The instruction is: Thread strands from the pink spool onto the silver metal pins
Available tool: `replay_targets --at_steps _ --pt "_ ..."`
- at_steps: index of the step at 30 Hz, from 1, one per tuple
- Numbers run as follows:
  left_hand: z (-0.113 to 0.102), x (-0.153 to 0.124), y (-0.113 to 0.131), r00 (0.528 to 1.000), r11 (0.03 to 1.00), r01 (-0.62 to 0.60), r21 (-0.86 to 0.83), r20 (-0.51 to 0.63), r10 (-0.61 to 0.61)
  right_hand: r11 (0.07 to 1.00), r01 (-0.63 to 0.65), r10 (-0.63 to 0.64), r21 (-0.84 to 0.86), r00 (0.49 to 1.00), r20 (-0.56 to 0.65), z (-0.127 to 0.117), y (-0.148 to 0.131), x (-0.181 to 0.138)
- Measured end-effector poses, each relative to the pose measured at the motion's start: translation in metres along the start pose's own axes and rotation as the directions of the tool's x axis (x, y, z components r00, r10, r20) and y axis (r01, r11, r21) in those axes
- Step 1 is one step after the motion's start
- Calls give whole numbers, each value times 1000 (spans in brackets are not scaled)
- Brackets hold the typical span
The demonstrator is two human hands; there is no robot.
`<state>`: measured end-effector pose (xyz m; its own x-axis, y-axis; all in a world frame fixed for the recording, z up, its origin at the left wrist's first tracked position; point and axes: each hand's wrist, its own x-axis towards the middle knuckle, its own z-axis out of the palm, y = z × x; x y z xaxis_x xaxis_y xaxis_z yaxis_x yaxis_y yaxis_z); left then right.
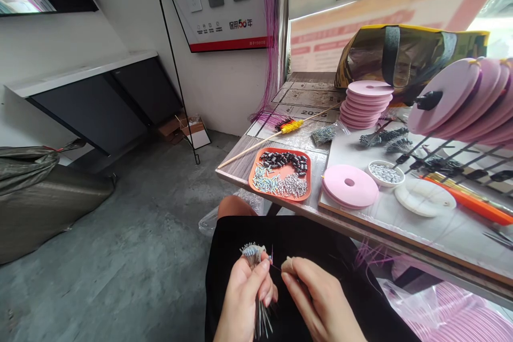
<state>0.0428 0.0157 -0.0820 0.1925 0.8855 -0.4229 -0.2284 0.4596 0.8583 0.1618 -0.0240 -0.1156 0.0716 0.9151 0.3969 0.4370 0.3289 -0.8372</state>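
Threading fine magenta line into 1 small piece, held over the lap.

The left hand (246, 291) was clenched on a bundle of thin grey metal pins with pale blue tips (253, 256), which fanned out above its fingers; the right hand (316, 299) pinched a thin magenta thread (273, 263) just beside them. The next move likely called for steady aim at a tiny opening. Well beyond the fingers, an orange plastic tray (280, 172) held 3 heaps: black beads, pale blue tubes, silver pieces. A small white round dish (386, 173) held silver bits.

The table (240, 168) carries an orange tray (253, 181) of small parts, stacked pink discs (368, 101), and a white board (441, 230)
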Motion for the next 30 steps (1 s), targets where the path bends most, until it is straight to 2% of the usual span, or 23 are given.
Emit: replay_targets --at_steps 5,10,23,30 --pt "-2 0 1 999 994 -34 101 0 34 996 -92 90 -18 994 -65 -2 0 1" --pt "-1 -1 4 990 974 -118 196 -53 131 993 -116 119 32 989 -84 -3 1 0" --pt "-3 2 4 982 973 -129 191 -113 152 996 -81 87 42 984 -153 -6 0 3" --pt "1 2 8 972 955 -145 260 -142 187 995 -69 80 75 984 -160 -7 2 3"
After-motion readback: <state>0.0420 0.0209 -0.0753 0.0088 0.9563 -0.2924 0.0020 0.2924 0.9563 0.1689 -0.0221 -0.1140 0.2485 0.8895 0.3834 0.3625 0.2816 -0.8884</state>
